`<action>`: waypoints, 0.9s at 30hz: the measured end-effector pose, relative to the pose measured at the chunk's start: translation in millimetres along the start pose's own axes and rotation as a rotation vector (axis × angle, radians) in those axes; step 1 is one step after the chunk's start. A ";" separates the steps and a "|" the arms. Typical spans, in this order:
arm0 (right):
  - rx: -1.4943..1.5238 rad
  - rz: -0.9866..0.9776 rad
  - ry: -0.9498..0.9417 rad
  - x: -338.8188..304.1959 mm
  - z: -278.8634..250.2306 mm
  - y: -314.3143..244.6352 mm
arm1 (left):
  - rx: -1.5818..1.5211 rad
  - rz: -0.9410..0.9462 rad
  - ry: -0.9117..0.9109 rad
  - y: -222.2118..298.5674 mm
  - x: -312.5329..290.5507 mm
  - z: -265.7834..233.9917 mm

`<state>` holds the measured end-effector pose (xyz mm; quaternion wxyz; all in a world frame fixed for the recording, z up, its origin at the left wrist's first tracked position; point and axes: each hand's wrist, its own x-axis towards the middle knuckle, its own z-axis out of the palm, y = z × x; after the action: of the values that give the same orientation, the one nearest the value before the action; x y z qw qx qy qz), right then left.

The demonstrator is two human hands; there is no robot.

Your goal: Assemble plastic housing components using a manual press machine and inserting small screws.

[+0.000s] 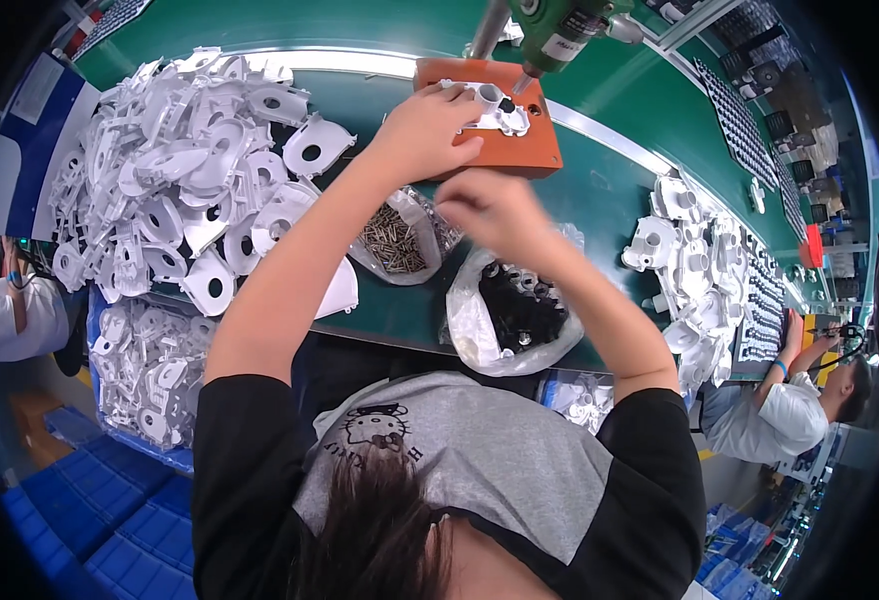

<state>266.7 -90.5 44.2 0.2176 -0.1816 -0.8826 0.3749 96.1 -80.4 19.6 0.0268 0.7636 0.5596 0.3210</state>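
My left hand (428, 135) reaches over an orange fixture block (520, 152), its fingers laid on a white plastic part (505, 118) and gripping it against the block. The part has a round upright tube and a dark piece in it. Just nearer to me, my right hand (500, 212) is curled and slightly blurred; what its fingers pinch, if anything, is hidden. Below it lie an open bag of metal screws (392, 240) and a clear bag (470, 335) of small black parts (525, 310). The tip of a green power screwdriver (560, 40) points down over the block's right side.
White plastic covers (200, 150) are heaped high on the left. More white tube-shaped parts (695, 260) lie on the right, beside a tray of small dark pieces (763, 310). A blue-lined bin (150, 370) stands below left. Other people (775, 415) work at both sides.
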 end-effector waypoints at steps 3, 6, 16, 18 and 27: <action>0.104 0.265 0.093 3.7 -52.4 21.7 | 0.151 0.041 0.015 8.6 0.8 7.4; 0.241 0.490 0.152 18.5 -88.8 53.9 | 0.289 0.044 0.009 19.1 1.5 11.7; 0.248 0.298 0.435 52.4 -70.7 95.0 | 0.309 0.066 0.036 21.4 -1.1 10.6; 0.234 0.303 0.461 52.4 -65.2 90.7 | 0.321 0.059 0.020 21.9 -1.8 10.5; 0.081 0.271 0.484 49.8 -61.2 90.7 | 0.322 0.063 0.028 21.3 -1.4 10.5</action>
<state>271.0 28.4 27.6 0.3769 -0.3734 -0.7571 0.3813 119.2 -86.2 19.2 -0.1136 0.7707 0.5799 0.2384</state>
